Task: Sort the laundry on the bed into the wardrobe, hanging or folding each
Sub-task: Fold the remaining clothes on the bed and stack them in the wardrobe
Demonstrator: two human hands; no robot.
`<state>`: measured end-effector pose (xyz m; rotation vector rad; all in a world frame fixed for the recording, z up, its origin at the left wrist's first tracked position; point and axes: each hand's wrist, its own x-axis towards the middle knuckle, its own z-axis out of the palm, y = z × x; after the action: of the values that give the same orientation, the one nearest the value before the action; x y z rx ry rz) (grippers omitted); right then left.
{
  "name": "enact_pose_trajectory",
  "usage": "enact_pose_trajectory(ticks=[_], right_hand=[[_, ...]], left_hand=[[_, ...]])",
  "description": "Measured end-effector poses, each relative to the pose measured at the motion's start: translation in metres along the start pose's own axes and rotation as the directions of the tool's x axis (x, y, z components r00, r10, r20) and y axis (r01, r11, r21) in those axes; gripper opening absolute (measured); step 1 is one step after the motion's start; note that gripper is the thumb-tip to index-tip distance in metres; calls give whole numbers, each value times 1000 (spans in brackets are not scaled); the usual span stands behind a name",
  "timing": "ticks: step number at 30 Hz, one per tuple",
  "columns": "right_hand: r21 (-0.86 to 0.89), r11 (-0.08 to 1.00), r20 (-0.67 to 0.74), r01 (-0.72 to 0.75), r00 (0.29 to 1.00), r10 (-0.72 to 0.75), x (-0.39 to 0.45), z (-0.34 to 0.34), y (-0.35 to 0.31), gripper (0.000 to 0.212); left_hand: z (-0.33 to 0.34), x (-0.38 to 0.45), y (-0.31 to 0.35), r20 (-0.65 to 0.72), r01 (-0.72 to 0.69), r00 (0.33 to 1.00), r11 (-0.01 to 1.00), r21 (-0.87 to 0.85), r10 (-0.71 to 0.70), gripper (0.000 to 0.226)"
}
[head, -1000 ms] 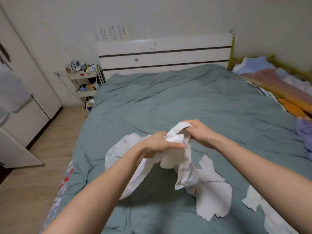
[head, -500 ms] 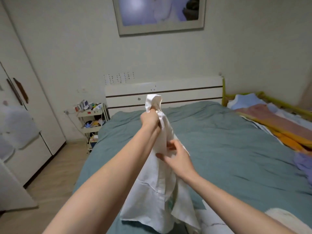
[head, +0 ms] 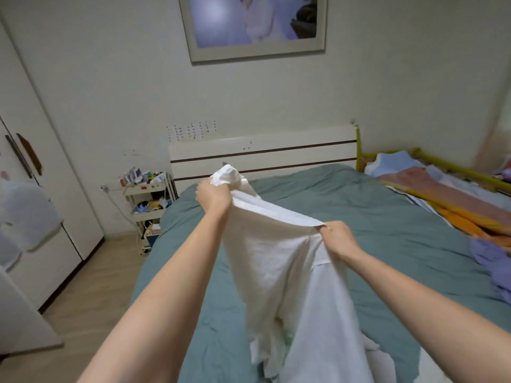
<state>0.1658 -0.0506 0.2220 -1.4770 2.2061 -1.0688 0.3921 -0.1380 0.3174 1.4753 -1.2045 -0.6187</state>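
The left hand (head: 213, 195) bunches one end of a white shirt (head: 279, 261) in curled fingers; the right hand (head: 336, 237) pinches its top edge, stretching it above the bed (head: 359, 217). Sorting looks early: more white laundry (head: 378, 360) lies below, and the wardrobe (head: 41, 217) stands well apart.

my bed (head: 345, 217) wears a teal cover, rumpled. white laundry (head: 378, 357) lies heaped on its near end; purple cloth (head: 492, 261) sits at its right edge.
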Motion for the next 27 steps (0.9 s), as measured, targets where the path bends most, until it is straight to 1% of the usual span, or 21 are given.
enact_pose_trajectory(ticks=[1, 2, 3, 4, 5, 6, 7, 9, 10, 12, 13, 14, 15, 16, 17, 18, 19, 20, 22, 25, 27], right_hand=[[-31, 998, 0, 50, 999, -50, 1, -9, 1, 48], [-24, 995, 71, 96, 993, -94, -1, -18, 3, 48], [-20, 991, 212, 132, 969, -125, -6, -28, 3, 49], [-45, 988, 406, 150, 906, -119, -11, -35, 6, 49], [-118, 980, 599, 160, 799, -59, -16, -40, 9, 45], [-217, 963, 729, 160, 682, 51, -19, -43, 14, 36], [-339, 923, 795, 185, 580, 176, -20, -43, 22, 29], [-555, 758, 798, 343, 477, 368, -14, -29, 39, 33], [-627, 656, 771, 420, 458, 443, -8, -18, 50, 36], [-700, 502, 710, 507, 429, 558, 12, 8, 71, 37], [-729, 450, 673, 515, 424, 606, 25, 22, 81, 34], [-755, 400, 633, 519, 420, 650, 42, 33, 89, 35], [-767, 365, 605, 528, 407, 684, 62, 39, 94, 37], [-779, 345, 602, 524, 469, 646, 84, 44, 94, 29], [-776, 346, 624, 528, 561, 544, 108, 45, 90, 14], [-799, 339, 600, 497, 694, 397, 137, 43, 82, 21], [-818, 358, 548, 450, 800, 246, 167, 40, 72, 30], [-829, 414, 468, 376, 872, 145, 196, 34, 58, 34], [-841, 456, 314, 291, 949, -26, 247, 22, 29, 36], [-857, 473, 88, 206, 962, -259, 305, 0, -16, 32], [-811, 570, -50, 133, 955, -293, 331, -20, -46, 31]], left_hand=[[-2, -1, -14, 67, -65, 996, 989, 133, 57, 21], [-6, -4, -25, 170, -146, 981, 941, 305, 97, 16], [-12, -5, -37, 300, -227, 951, 833, 504, 78, 11], [-18, -6, -45, 429, -304, 903, 676, 671, -19, 11], [-24, -5, -56, 523, -357, 828, 527, 771, -203, 17], [-28, -6, -67, 560, -389, 715, 428, 816, -418, 20], [-30, -7, -80, 560, -421, 588, 371, 828, -584, 21], [-24, -11, -114, 561, -468, 401, 364, 805, -724, 15], [-17, -14, -132, 558, -456, 352, 383, 803, -752, 16], [5, -22, -169, 536, -382, 292, 417, 825, -792, 23], [19, -22, -185, 534, -335, 291, 439, 834, -794, 25], [34, -20, -199, 545, -269, 334, 476, 837, -770, 23], [50, -13, -209, 543, -142, 439, 541, 829, -716, 19], [67, 2, -217, 503, 35, 579, 636, 771, -641, 18], [85, 20, -220, 416, 201, 717, 738, 644, -558, 28], [102, 43, -217, 326, 309, 801, 813, 494, -502, 37], [116, 70, -211, 271, 364, 840, 859, 359, -470, 39], [129, 95, -198, 237, 392, 863, 886, 247, -447, 35], [146, 148, -165, 179, 406, 894, 912, 61, -411, 40], [149, 217, -92, 85, 345, 938, 926, -154, -336, 52], [141, 246, -43, 61, 273, 962, 924, -268, -266, 39]])
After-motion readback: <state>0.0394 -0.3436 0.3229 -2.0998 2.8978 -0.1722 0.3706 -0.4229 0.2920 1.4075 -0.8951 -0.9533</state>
